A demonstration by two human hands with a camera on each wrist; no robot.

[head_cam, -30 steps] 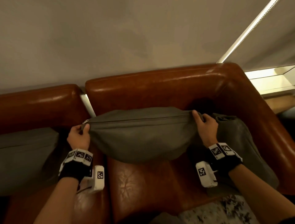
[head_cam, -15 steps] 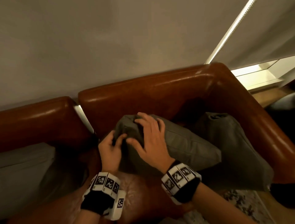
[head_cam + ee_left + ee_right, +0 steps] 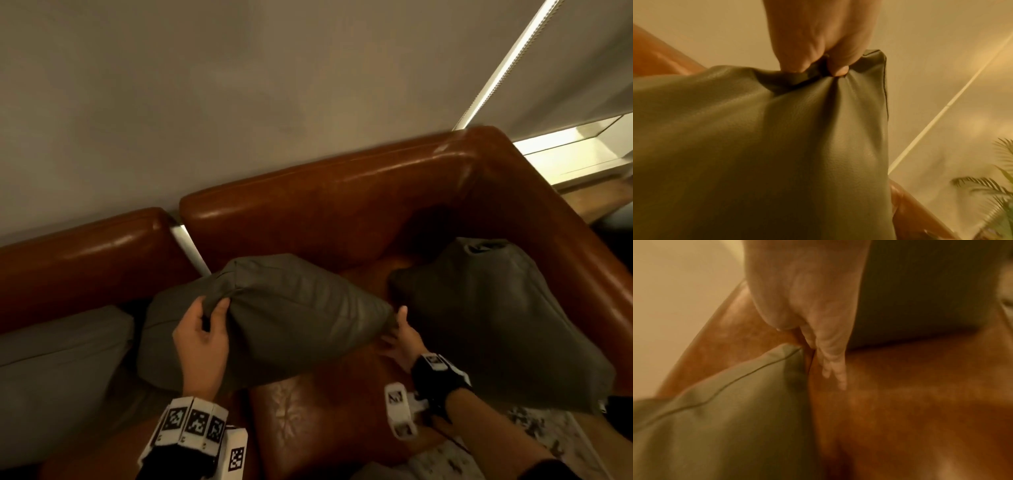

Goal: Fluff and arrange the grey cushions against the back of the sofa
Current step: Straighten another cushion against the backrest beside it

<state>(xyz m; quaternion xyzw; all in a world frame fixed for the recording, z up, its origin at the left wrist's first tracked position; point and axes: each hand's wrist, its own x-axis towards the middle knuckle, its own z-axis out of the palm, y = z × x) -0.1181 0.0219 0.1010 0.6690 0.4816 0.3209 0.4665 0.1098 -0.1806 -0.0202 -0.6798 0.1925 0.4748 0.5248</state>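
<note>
A dark grey cushion (image 3: 301, 318) (image 3: 777, 146) (image 3: 725, 418) lies tilted over the brown leather sofa seat (image 3: 325, 411), in front of the sofa back (image 3: 325, 205). My left hand (image 3: 214, 308) (image 3: 818, 65) pinches a fold of its cover near the upper left end. My right hand (image 3: 397, 335) (image 3: 830, 369) is at the cushion's right corner with straight fingers and the thumb up. A second dark grey cushion (image 3: 496, 318) (image 3: 920, 296) leans in the sofa's right corner. A paler grey cushion (image 3: 61, 370) lies on the left seat.
A plain wall rises behind the sofa, with a lit strip (image 3: 507, 61) running up it. A bright ledge (image 3: 565, 154) sits past the right armrest (image 3: 565, 240). A patterned rug (image 3: 534, 428) covers the floor at the front right. Palm fronds (image 3: 999, 186) show in the left wrist view.
The hands were close together on the cushion's left end. My right hand has since slid to the right corner with fingers straightened, and the left hand still pinches the cover.
</note>
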